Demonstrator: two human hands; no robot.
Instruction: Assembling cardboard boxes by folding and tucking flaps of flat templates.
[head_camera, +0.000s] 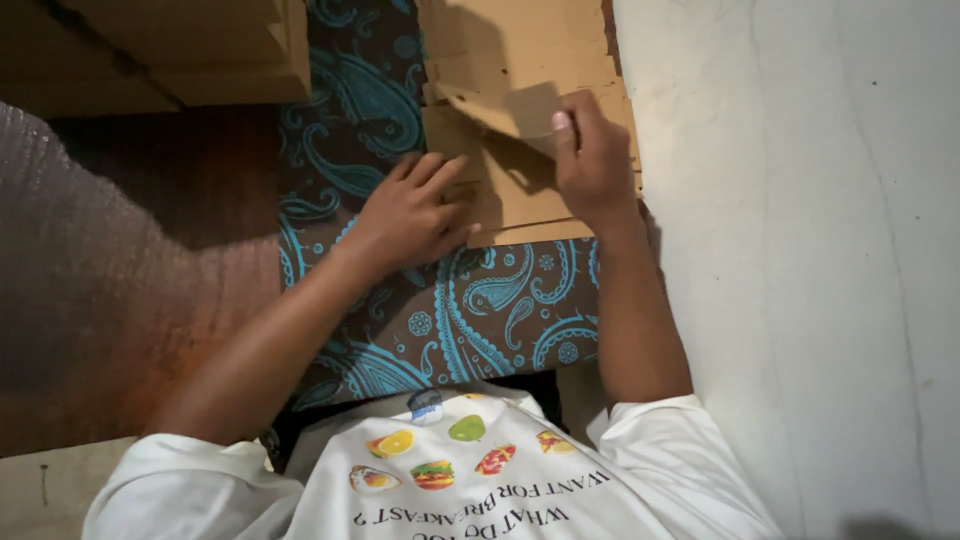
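Seen from the head camera, a left hand (415, 212) presses flat, fingers spread, on a flat brown cardboard sheet (525, 110) lying on a blue paisley cloth (480, 310), while the right hand (590, 160) pinches its raised flap (495, 108).

We seem to be in a home packing corner: a paisley cloth (450, 310) covers the floor, with stacked cardboard boxes (190, 50) just beyond it.

Flat brown cardboard carton (520, 110) at top centre; stacked brown cardboard boxes (190, 50) at top left.
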